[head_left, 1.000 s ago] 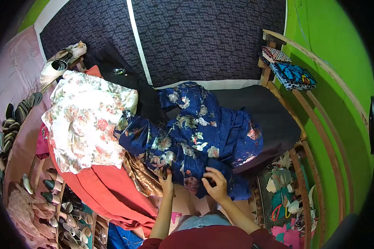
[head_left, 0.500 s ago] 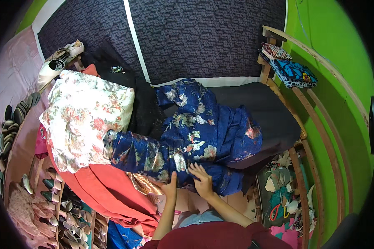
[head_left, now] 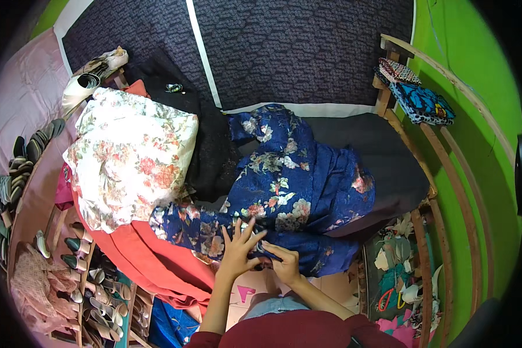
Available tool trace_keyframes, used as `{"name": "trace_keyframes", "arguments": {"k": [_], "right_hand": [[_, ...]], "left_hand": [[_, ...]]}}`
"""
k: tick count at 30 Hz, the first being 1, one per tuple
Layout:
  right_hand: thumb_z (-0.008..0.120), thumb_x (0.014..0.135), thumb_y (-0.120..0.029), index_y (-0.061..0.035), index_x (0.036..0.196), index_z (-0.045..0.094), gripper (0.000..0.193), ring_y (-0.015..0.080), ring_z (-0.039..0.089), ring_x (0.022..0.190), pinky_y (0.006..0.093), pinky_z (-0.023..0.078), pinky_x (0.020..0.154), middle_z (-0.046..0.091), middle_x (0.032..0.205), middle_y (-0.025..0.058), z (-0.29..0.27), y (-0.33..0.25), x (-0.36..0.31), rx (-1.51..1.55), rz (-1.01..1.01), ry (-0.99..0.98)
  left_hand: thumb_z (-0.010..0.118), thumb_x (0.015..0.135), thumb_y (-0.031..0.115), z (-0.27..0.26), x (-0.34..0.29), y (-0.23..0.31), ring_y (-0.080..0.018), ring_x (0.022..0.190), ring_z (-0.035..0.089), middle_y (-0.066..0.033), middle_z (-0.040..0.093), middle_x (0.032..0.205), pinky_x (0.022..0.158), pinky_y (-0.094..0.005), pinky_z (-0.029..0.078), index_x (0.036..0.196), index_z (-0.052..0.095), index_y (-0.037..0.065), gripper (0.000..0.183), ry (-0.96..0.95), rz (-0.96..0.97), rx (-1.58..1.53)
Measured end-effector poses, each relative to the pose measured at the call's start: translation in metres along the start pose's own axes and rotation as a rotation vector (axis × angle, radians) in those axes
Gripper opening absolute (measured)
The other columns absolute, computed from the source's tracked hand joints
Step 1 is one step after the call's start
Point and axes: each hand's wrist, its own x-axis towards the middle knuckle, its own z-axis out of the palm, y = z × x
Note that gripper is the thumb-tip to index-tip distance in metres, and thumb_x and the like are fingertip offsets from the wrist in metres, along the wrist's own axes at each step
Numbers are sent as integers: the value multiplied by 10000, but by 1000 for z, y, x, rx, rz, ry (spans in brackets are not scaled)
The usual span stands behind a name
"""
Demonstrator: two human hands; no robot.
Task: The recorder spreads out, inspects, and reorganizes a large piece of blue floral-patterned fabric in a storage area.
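A dark blue floral garment lies spread over a dark-covered surface, one sleeve stretched left toward a folded white floral cloth. My left hand rests on the garment's near edge with its fingers spread apart. Close beside it on the right, my right hand has bent fingers drawn together at the same edge, seemingly pinching the fabric; its fingertips are partly hidden. The two thumbs come near each other.
Red-orange cloth hangs at the near left above shoe racks. Wooden rails run along the right, bearing folded patterned cloths. Black lacy fabric lies between the white cloth and the garment.
My left hand has moved up onto the fabric and spread its fingers. My right hand has drawn back toward me, its fingers now bent. The garment's left sleeve has shifted and lies lower.
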Motion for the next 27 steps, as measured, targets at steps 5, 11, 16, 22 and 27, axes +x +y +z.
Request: {"name": "trace_keyframes", "arguments": {"k": [5,11,16,22,27], "right_hand": [[516,620,85,-19,1029,621,435,269,571,1030,325,474,859,595,1085,159,-14,-8,-7,-5,-34,-104],[655,688,-88,-110,1119,596,435,298,404,1221,368,336,999,501,1243,140,-51,-17,11,41,80,-570],[694,688,-251,-196,1209,529,549,310,320,1267,582,171,1009,446,1297,120,-63,30,47,-782,-91,-248],[686,684,-185,-217,1042,619,366,180,460,1159,566,238,959,567,1157,-38,-66,83,77,-929,-449,-221],[684,702,-176,-184,951,665,249,153,563,1039,442,320,935,650,991,-11,-73,84,96,-717,-385,-298]], "left_hand": [[647,614,62,13,-20,-11,-274,1222,394,43,600,1098,1014,-630,53,964,613,157,364,77,102,-7],[583,555,-46,12,-59,-14,-255,1172,458,37,656,961,1008,-640,60,863,667,170,386,123,36,-23],[568,557,-66,10,-78,-13,-238,1151,484,38,668,919,1013,-629,38,834,679,176,384,144,0,-75],[578,546,-59,4,-86,-10,-214,1118,510,40,671,892,1019,-625,34,815,682,181,375,111,-27,-59],[586,536,-56,-1,-100,-9,-197,1033,551,41,665,832,1024,-618,46,803,679,181,369,121,-81,-63]]}}
